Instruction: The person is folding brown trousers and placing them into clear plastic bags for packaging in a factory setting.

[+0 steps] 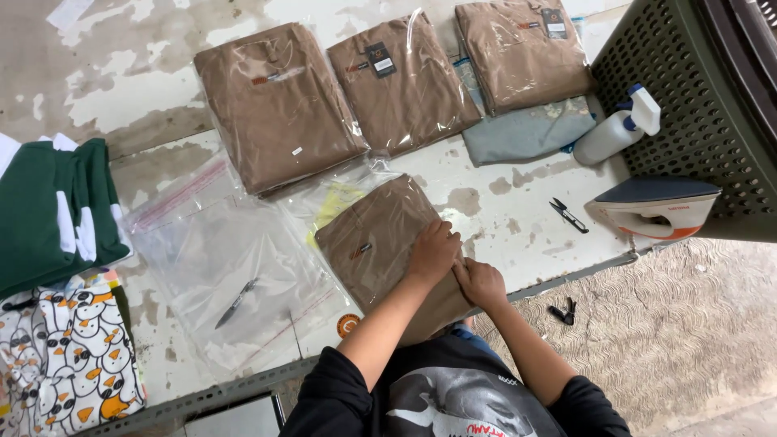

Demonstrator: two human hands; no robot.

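Hands are pressed flat, fingers spread, on a folded brown garment (376, 243) at the table's near edge: left hand (433, 251) on top, right hand (479, 282) at the corner, nothing gripped. The garment lies half inside a clear plastic bag (324, 198). The fold could be rucked or the thin bag torn if it is pushed unevenly. A small knife (236, 303) lies nearby.

bare table (518, 206) right, iron (655, 209) beyond
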